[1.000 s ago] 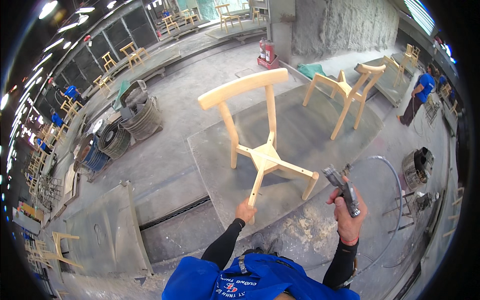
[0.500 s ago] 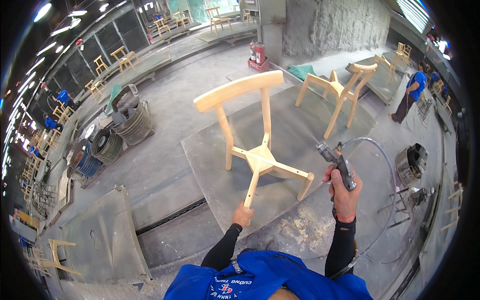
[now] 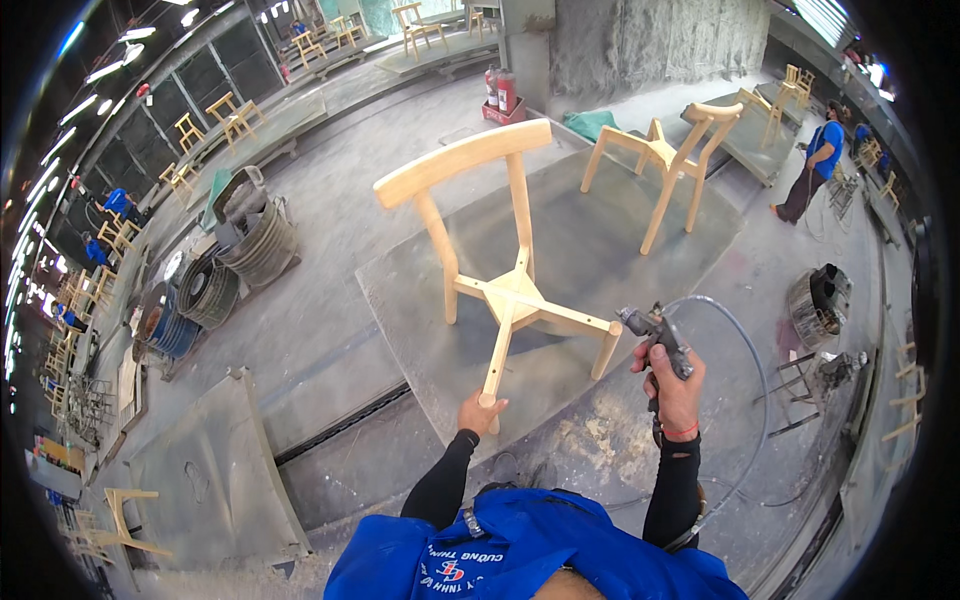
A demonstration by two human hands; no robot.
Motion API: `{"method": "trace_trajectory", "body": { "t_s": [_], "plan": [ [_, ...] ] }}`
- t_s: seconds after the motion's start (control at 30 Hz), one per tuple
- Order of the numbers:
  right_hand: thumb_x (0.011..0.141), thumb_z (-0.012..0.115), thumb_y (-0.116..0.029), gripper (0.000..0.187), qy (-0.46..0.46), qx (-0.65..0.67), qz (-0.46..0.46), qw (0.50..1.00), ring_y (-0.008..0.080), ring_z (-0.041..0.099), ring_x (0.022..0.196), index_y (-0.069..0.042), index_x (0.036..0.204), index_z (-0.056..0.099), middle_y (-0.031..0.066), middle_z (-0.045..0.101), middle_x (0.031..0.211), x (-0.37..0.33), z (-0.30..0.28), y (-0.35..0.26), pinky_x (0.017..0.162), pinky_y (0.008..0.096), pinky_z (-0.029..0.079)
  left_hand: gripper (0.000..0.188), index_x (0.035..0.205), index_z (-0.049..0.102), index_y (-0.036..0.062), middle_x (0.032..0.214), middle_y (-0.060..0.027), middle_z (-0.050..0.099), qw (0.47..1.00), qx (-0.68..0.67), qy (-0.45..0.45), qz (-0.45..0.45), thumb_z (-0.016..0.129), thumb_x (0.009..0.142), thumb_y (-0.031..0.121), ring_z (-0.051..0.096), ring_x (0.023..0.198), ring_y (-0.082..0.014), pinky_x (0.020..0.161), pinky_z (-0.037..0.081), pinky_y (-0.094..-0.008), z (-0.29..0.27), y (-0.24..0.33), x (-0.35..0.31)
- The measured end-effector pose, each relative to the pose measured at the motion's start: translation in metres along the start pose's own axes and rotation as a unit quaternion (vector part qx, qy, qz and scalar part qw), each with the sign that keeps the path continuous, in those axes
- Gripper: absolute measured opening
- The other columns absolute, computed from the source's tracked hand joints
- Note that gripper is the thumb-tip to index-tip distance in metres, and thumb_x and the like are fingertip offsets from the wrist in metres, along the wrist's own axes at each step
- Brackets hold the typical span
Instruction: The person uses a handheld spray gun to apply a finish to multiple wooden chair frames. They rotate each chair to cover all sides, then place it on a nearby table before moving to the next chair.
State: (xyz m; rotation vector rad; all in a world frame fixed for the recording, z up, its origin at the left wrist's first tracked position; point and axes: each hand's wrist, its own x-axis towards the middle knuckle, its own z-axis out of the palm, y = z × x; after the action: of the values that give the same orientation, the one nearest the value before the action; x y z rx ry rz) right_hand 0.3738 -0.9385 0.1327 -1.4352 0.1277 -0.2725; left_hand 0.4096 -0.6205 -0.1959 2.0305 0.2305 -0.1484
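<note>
The left grip (image 3: 482,412) was clamped on a leg (image 3: 487,400) at six o'clock of the wooden chair (image 3: 512,297), which was over the grey board (image 3: 405,290); the right grip (image 3: 678,388), closed around the spray gun (image 3: 660,336) toward four o'clock, held the nozzle (image 3: 625,315) nearer another leg (image 3: 605,352) than half a second before.

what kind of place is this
Probably the spraying or finishing area of a furniture factory: the right hand holds what looks like a spray gun on a hose, a seatless wooden chair frame is in front, and more chair frames stand beyond.
</note>
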Motion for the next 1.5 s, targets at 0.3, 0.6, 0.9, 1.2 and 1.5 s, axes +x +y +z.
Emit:
{"method": "trace_trajectory", "body": {
  "t_s": [0.3,0.6,0.9,1.2,1.5],
  "plan": [
    [0.102,0.069,-0.02,0.039,-0.123,-0.12,0.058,0.983,0.0114,0.068,0.079,0.002,0.134,0.065,0.0063,0.073,0.094,-0.022,0.009,-0.001,0.057,0.022,0.047,0.062,0.11,0.074,-0.0008,0.088,-0.0124,0.076,1.0,-0.011,-0.01,0.009,0.092,0.075,0.048,0.071,0.079,-0.0203,0.075,0.056,-0.0366,-0.018,0.019,0.004],
    [0.099,0.073,-0.035,0.057,0.038,-0.086,-0.076,0.993,0.0121,0.068,0.08,0.005,0.138,0.061,0.0092,0.072,0.097,-0.068,-0.052,-0.026,0.058,0.0218,0.046,0.058,0.114,0.071,-0.0011,0.09,-0.0118,0.074,0.995,-0.044,0.049,0.077,0.092,0.078,0.039,0.068,0.081,-0.0168,0.075,0.056,-0.0355,-0.064,0.07,0.025],
    [0.1,0.072,-0.029,0.042,0.147,-0.139,0.054,0.978,0.0096,0.067,0.074,0.002,0.128,0.068,0.0069,0.073,0.089,-0.11,-0.12,0.028,0.053,0.0218,0.045,0.054,0.132,0.06,-0.0032,0.112,-0.019,0.069,0.956,-0.036,0.197,0.213,0.072,0.099,0.037,0.067,0.1,-0.0266,0.089,0.052,-0.0382,-0.095,0.109,0.093],
    [0.1,0.069,-0.019,0.026,0.175,-0.214,0.15,0.949,0.01,0.066,0.07,0.003,0.115,0.071,0.0059,0.072,0.086,-0.145,-0.16,0.061,0.053,0.0241,0.046,0.039,0.12,0.071,-0.0014,0.111,-0.0192,0.067,0.938,0.092,0.234,0.24,0.073,0.095,0.028,0.066,0.1,-0.0336,0.092,0.051,-0.0424,-0.129,0.124,0.149],
    [0.099,0.071,-0.018,0.042,0.111,-0.067,-0.012,0.991,0.0128,0.066,0.079,0.003,0.136,0.065,0.0075,0.072,0.095,-0.12,-0.088,0.002,0.063,0.0241,0.049,0.031,0.103,0.072,0.0034,0.092,-0.0174,0.074,0.927,0.115,0.283,0.217,0.082,0.086,0.027,0.071,0.083,-0.0321,0.078,0.056,-0.0418,-0.135,0.149,0.155]
  ]
}}
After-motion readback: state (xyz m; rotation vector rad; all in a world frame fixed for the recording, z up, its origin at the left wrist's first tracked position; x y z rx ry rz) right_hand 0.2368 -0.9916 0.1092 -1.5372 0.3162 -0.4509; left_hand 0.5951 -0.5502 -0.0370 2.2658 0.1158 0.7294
